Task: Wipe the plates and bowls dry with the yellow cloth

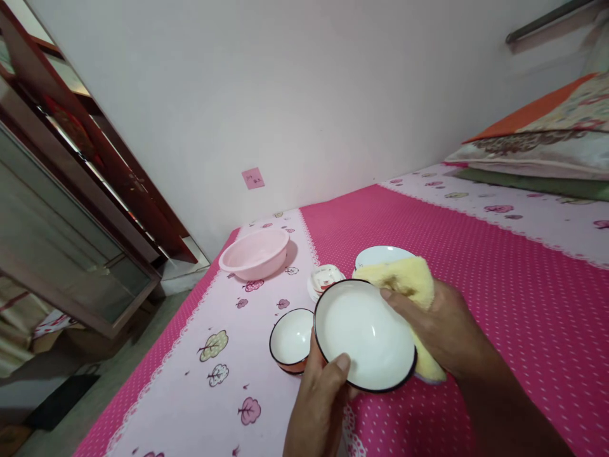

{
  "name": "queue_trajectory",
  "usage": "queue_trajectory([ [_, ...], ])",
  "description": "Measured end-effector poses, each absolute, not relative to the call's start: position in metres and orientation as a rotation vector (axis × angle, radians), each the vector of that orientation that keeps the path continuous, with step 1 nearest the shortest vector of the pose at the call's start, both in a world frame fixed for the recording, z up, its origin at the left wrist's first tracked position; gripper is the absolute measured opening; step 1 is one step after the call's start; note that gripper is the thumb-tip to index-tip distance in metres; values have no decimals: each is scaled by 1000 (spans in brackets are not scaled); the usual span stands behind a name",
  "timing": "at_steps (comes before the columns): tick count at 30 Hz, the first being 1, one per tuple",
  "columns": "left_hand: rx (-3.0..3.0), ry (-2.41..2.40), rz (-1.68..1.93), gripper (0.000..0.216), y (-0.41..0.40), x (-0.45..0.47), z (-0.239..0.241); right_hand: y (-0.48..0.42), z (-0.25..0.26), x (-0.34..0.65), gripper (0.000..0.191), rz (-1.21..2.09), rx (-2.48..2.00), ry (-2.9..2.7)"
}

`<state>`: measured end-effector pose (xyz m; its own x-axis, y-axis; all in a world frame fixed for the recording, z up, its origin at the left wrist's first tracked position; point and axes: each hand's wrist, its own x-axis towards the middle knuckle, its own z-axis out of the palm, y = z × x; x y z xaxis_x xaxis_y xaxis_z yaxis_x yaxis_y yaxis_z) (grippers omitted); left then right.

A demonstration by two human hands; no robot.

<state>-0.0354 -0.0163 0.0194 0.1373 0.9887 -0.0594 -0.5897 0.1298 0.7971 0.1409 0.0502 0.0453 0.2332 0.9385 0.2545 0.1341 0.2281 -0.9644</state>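
Note:
A white bowl with a dark rim [368,333] is tilted toward me above the bed. My left hand [326,393] grips it at the lower left, thumb over the rim. At the bowl's right side, my right hand [438,327] is closed on a yellow cloth [413,279], its thumb near the upper rim. The cloth hangs behind the bowl and shows a brownish stain. Just left of the held bowl, a second bowl [290,336], white inside and reddish-brown outside, stands on the bedspread, partly hidden by the held bowl and my left hand.
Small patterned dishes [324,279] and a white plate [383,255] lie beyond the held bowl. A pink basin [255,254] sits farther back left, near the wall. Folded bedding [547,139] is stacked at the right. The bed's left edge drops to the floor.

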Motion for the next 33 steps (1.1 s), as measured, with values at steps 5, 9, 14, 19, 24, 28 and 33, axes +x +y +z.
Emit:
queue_trajectory([
  [5,711,608,1304,85,-17,-36,19,32,61,137,30,668,-1187,-1182],
  [9,695,621,1319,86,-17,-34,16,29,63,137,28,593,-1199,-1220],
  [14,697,663,1287,85,-18,-34,15,28,66,138,27,604,-1239,-1224],
  [19,735,681,1234,86,-18,-37,13,24,71,137,24,621,-1255,-1248],
  [24,794,685,1177,86,-19,-41,12,22,74,136,24,659,-1267,-1248],
  [28,898,747,1148,86,-20,-46,12,27,70,140,24,669,-1245,-1247],
  [33,970,820,1075,85,-20,-52,8,35,63,147,20,658,-1227,-1329],
])
